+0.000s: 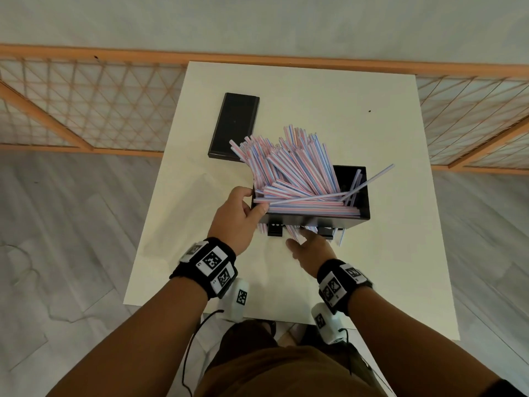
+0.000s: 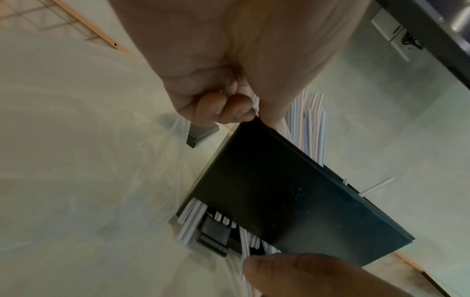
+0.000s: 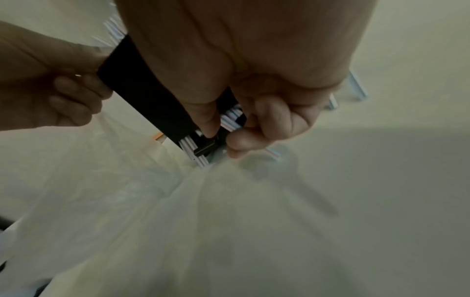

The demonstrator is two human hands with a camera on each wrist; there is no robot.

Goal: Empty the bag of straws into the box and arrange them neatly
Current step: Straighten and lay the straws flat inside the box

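A black box [image 1: 315,222] stands on the white table, heaped with pink, blue and white striped straws [image 1: 294,173] that lean out over its far left rim. My left hand [image 1: 253,202] grips the box's left end, thumb over the rim. In the left wrist view its fingers [image 2: 229,108] curl at the corner of the box [image 2: 292,201]. My right hand [image 1: 303,239] reaches under the front wall. There thumb and curled fingers [image 3: 244,140] pinch straws [image 3: 229,120] that poke out of the bottom slot. The clear empty bag [image 3: 178,221] lies flat on the table in front.
The black lid [image 1: 234,127] lies flat behind the box on the left. One straw [image 1: 372,179] juts over the box's right rim, and a few straws [image 1: 342,236] stick out below its front right. The table [image 1: 386,267] has bare surface on the right.
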